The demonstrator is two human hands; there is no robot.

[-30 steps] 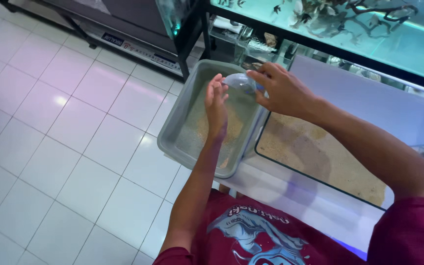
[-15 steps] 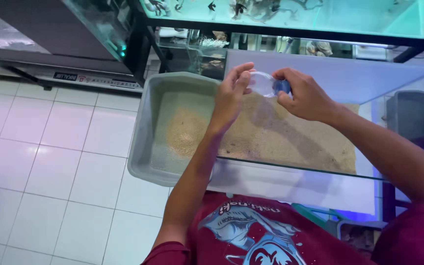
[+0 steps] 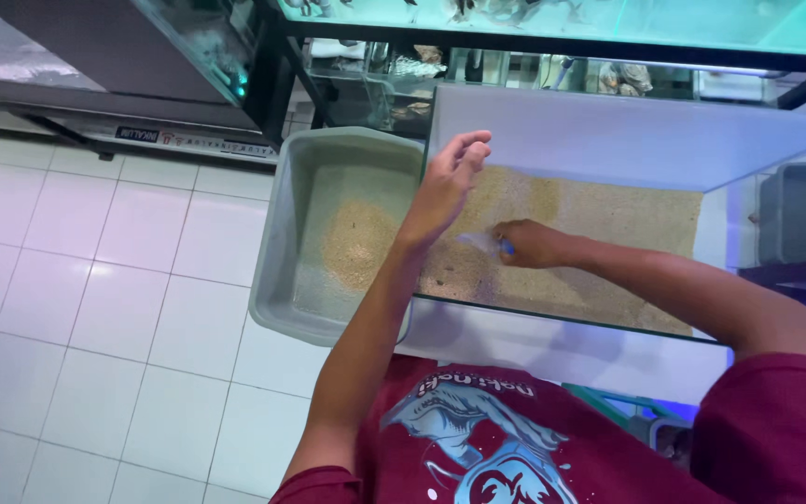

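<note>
— Scoop point(image 3: 479, 243), the small clear one: where is it lying right now?

— It is sitting low inside the glass tank point(image 3: 571, 140), right on the sand point(image 3: 599, 219), toward the tank's left half. The right hand point(image 3: 529, 245) is closing around it, fingers curled over a blue part at its end, with the clear part poking out to the left.

— And the other hand?

— The left hand point(image 3: 445, 187) is hovering over the tank's left edge, holding nothing. Its fingers are loosely spread, fingertips pointing toward the far side.

— What is sitting beside the tank?

— A grey plastic tub point(image 3: 277, 271) is standing on the white tiled floor point(image 3: 95, 308), just left of the tank and touching it or nearly so. A patch of sand is lying on the tub's bottom, mostly near its middle.

— Anything farther off?

— Dark-framed aquariums point(image 3: 552, 19) are running along the far side, one glowing teal. The person's maroon printed shirt point(image 3: 478, 439) is filling the near edge.
</note>
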